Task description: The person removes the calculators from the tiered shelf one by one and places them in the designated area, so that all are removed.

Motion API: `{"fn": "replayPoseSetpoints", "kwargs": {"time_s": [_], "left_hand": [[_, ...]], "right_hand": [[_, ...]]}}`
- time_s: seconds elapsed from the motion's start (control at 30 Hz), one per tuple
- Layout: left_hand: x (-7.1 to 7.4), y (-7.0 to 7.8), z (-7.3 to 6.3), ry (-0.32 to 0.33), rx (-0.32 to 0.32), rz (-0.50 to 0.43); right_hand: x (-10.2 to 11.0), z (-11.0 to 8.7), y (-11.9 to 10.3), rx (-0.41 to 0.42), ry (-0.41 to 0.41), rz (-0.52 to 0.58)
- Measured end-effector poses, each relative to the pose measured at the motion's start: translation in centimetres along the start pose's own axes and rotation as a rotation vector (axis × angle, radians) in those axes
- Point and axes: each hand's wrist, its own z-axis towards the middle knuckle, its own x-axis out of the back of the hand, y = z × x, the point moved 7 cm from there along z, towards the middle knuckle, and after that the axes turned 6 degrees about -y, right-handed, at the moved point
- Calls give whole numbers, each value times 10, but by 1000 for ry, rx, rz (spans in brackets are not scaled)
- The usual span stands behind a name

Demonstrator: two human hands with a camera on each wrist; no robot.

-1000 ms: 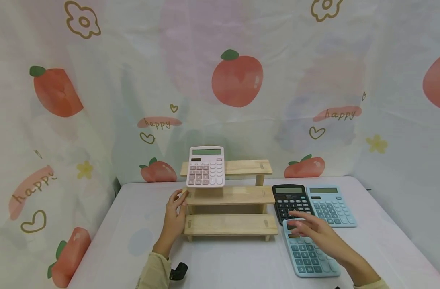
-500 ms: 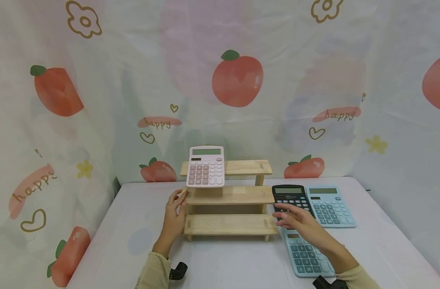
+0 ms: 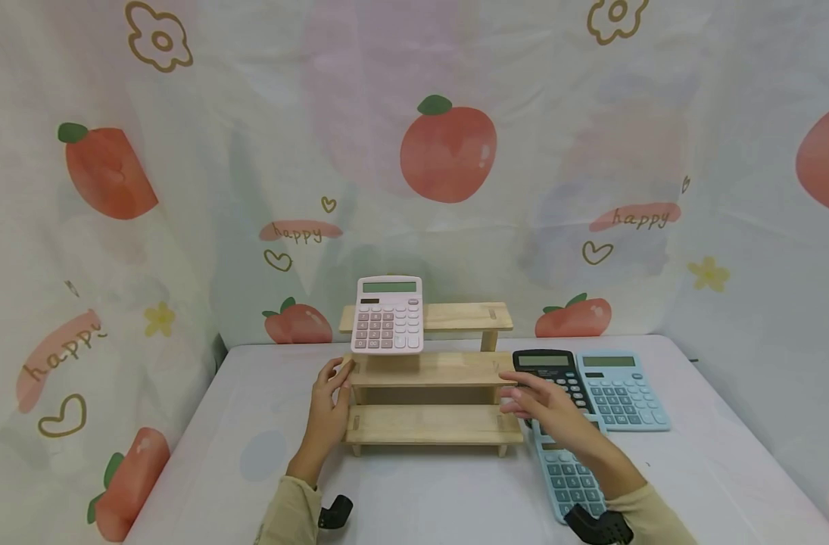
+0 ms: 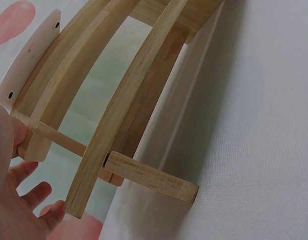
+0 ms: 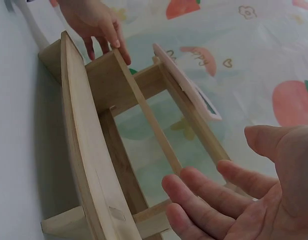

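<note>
A three-tier wooden display stand [image 3: 434, 422] stands on the table. A pink calculator [image 3: 388, 318] leans on its upper tier at the left. My left hand [image 3: 327, 412] holds the left end of the middle shelf, thumb and fingers on either side of the board in the left wrist view. My right hand [image 3: 546, 409] is at the stand's right end, fingers extended and parted; in the right wrist view nothing lies between them. Contact with the shelf cannot be told. Beneath the right hand and wrist, a blue calculator [image 3: 572, 481] is partly hidden.
Right of the stand lie a black calculator [image 3: 543, 362] and another light blue calculator [image 3: 621, 390]. The white table [image 3: 414, 499] reaches back to a fruit-print cloth [image 3: 448, 242]. Black wrist devices sit at both sleeves.
My right hand has moved left from above the near blue calculator to the stand's right end. My left hand, the stand and the pink calculator have stayed in place.
</note>
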Motion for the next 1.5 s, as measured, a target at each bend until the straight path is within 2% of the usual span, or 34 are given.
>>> {"fn": "replayPoseSetpoints", "kwargs": {"time_s": [0.43,0.67,0.97,1.17,1.5], "left_hand": [[1,1,0,3,-1,1],[1,2,0,11,-25,0],[1,0,1,6,-20,1],[0,0,0,13,-28,8],[1,1,0,22,-33,9]], "right_hand": [[-21,32,-20,100,-45,40],[-32,50,-28,85,-69,78],[-45,70,-39,53,-81,91],[-51,80,-46,73,-80,103],[-57,92,-49,75,-62,210]]}}
